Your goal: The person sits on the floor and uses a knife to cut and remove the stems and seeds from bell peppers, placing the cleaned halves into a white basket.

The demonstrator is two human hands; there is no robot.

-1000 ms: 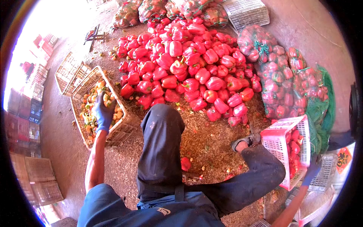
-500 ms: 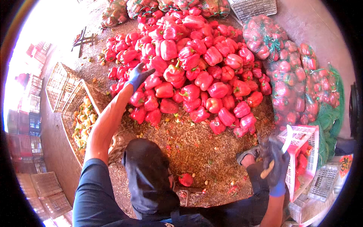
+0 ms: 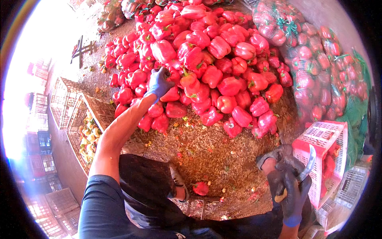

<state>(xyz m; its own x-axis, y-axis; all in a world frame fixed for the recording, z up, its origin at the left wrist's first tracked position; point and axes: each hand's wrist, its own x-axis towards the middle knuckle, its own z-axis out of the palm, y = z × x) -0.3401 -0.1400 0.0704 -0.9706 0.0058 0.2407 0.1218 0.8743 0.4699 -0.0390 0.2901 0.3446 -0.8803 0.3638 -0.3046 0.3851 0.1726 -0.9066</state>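
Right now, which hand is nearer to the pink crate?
Right. The right hand is beside the pink crate; the left hand is farther away, at the red peppers.

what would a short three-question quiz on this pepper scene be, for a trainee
1. Multiple choice: what is in the person's right hand?
A) a brush
B) a knife with a curved blade
C) a spoon

2. True or false: the person's left hand is inside the pink crate.

3. Fill in: the tie on the bulging mesh bag at the upper right is ______ in colour.

Key:
1. B
2. False: it is at the pile of red peppers.
3. green
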